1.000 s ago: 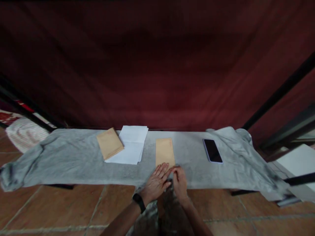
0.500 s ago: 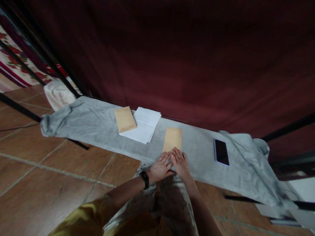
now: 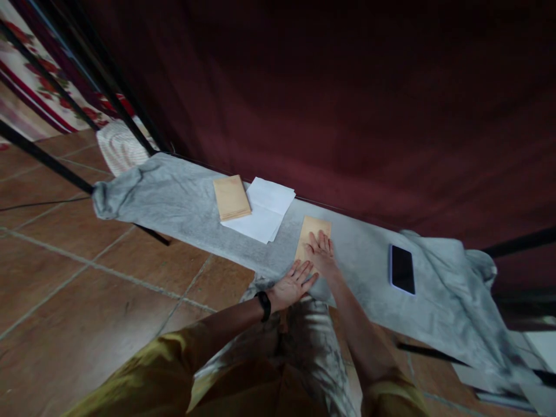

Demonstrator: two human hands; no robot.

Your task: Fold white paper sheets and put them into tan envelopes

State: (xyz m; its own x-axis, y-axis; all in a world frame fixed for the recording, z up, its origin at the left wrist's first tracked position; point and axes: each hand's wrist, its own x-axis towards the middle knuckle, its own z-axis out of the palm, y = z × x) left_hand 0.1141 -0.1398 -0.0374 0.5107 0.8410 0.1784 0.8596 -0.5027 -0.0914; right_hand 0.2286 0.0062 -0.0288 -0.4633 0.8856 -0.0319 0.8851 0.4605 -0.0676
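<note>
A tan paper envelope (image 3: 309, 227) lies on the grey cloth right in front of me. Flat on its middle rests my right hand (image 3: 320, 253), fingers spread and pointing away from me. My left hand (image 3: 292, 287), with a black band on the wrist, lies palm down at the envelope's near edge, its fingers stretched out. Part of the envelope is hidden under the hands. To the left, a small stack of tan envelopes (image 3: 231, 197) overlaps some white paper sheets (image 3: 264, 209).
The grey cloth (image 3: 182, 191) covers a long narrow surface and is bunched at both ends. A dark-screened phone (image 3: 402, 269) lies on its right part. Behind hangs a dark red curtain (image 3: 304, 116). Black metal bars (image 3: 43, 156) stand at the left, above the tiled floor (image 3: 108, 289).
My right hand has slid forward from the envelope's near edge to its middle. My left hand stays at the near edge. The view has shifted slightly.
</note>
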